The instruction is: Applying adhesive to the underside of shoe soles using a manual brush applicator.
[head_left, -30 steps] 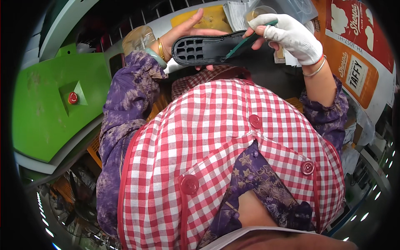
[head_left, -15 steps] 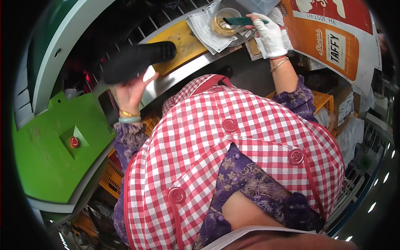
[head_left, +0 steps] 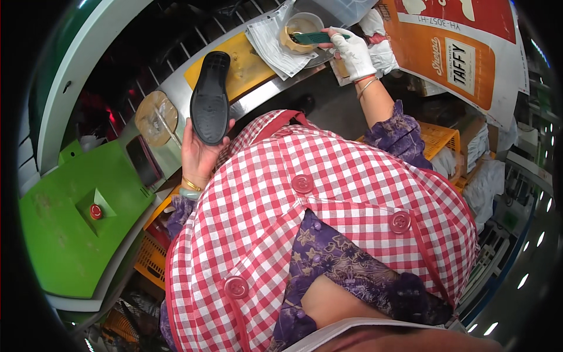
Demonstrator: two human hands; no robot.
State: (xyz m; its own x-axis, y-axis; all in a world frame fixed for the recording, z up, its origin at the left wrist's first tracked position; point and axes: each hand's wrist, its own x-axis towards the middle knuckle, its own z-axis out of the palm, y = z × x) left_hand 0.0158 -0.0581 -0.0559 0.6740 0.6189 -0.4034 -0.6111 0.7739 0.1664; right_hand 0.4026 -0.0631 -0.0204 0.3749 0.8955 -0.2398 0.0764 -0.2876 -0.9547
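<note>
Left hand (head_left: 199, 157): bare; grasping the sole (head_left: 210, 100) by its wider end.
Sole: black; narrower end pointing away from the person, overlapping the yellow board (head_left: 241, 73) in view.
Right hand (head_left: 353, 57): white-gloved, fingertips bare; pinching the green brush (head_left: 319, 38).
Brush: tip within the rim of the cup (head_left: 305, 24); contact with contents cannot be told.
Cup: translucent; beside white papers (head_left: 271, 47).

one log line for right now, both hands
left hand: holds black shoe sole | right hand: white-gloved, holds green tool | tool end: at clear cup
</note>
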